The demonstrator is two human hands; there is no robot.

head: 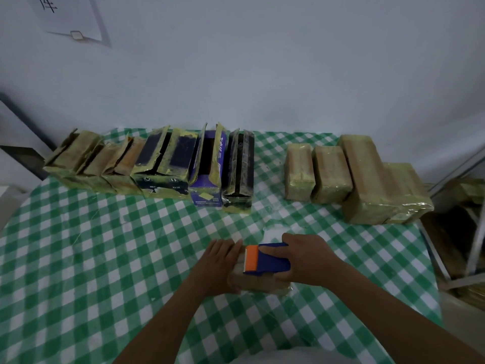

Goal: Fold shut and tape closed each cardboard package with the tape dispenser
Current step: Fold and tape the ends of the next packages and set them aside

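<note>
A small brown cardboard package lies on the checked table in front of me. My left hand presses flat on its left end. My right hand grips a blue tape dispenser with an orange blade end, resting on top of the package. Much of the package is hidden under the hands and the dispenser. A row of several open packages with raised flaps stands at the back left. Several closed, taped packages stand at the back right.
The table carries a green and white checked cloth. A pale wall rises right behind both rows. Metal frame legs and stacked cardboard sit off the table's right edge. A dark frame leans at the far left.
</note>
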